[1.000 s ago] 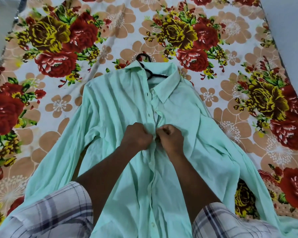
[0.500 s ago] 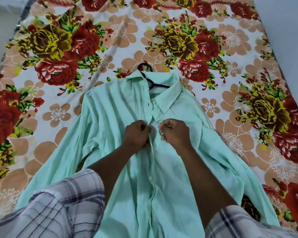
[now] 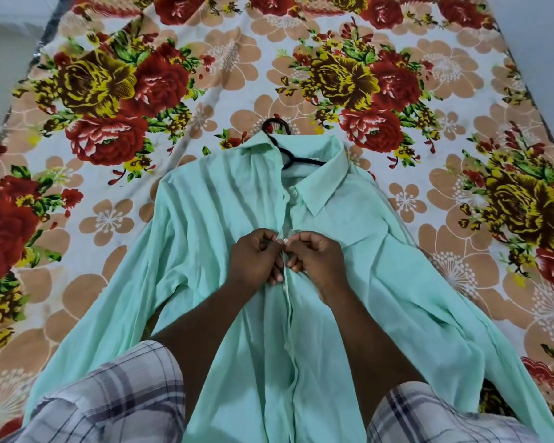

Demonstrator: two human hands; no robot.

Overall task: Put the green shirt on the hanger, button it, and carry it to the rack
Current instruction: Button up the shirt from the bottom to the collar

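The floral bedsheet (image 3: 205,129) is spreading out all round the fingers. The green shirt (image 3: 381,251) is lying flat on it, directly beneath them. The black hanger (image 3: 273,120) is sitting inside the collar, well beyond the fingertips. The left hand (image 3: 256,260) and right hand (image 3: 317,260) are now working nearer the collar than a second ago. Each is pinching its own placket edge with curled fingers, and the fingertips are meeting over a small button (image 3: 285,240). The buttoning is probably advancing upward, so carrying is still waiting.
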